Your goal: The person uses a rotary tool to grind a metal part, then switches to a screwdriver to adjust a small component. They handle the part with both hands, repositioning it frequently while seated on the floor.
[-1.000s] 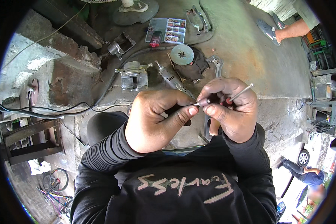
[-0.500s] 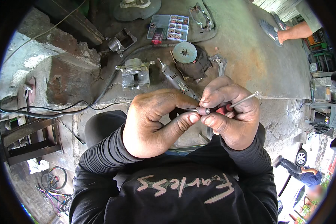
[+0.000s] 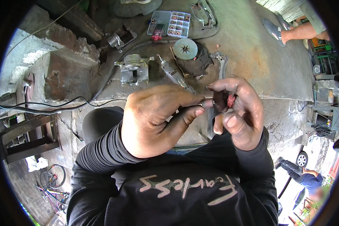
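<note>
My left hand (image 3: 154, 120) pinches the end of a thin grey metal rod (image 3: 202, 104) between thumb and forefinger, and my right hand (image 3: 239, 113) curls shut around a small tool with a red plastic handle (image 3: 231, 100), fingertips pressed to the same rod. Both sit close together above my lap, in front of the stained concrete bench (image 3: 252, 49). The rod is slim and my grip is narrow; I judge it could slip and drop between my knees. The cast grey brake caliper (image 3: 133, 68) and grey rotary tool (image 3: 172, 73) lie beyond.
</note>
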A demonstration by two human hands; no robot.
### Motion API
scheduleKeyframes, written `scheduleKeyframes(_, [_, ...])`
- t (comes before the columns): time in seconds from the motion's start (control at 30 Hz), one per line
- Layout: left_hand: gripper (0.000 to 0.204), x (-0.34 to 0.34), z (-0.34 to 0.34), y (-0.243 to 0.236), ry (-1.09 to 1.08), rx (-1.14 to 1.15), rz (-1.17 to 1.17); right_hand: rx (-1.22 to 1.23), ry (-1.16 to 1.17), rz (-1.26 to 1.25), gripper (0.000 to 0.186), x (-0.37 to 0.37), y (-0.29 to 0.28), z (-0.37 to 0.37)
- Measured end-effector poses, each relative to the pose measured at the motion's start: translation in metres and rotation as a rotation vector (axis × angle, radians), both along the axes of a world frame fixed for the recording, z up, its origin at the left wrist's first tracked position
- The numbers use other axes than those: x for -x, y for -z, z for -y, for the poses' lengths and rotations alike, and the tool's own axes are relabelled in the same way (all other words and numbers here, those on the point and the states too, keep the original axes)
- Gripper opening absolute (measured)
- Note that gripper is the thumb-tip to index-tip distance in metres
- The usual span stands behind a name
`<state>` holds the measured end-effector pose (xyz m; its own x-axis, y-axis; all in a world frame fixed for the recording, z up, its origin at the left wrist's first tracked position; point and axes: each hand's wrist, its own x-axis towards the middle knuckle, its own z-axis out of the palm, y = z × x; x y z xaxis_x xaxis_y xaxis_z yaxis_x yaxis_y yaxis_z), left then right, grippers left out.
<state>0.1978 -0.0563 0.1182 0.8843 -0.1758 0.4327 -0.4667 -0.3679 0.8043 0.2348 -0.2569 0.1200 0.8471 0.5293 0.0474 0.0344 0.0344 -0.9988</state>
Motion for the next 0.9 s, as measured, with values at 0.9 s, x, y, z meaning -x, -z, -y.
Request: scheduleKeyframes(0.9, [0.020, 0.002, 0.005, 0.007, -0.020, -0.030, 0.104, 0.768, 0.091, 0.861, 0.054, 0.001, -0.005, -0.006])
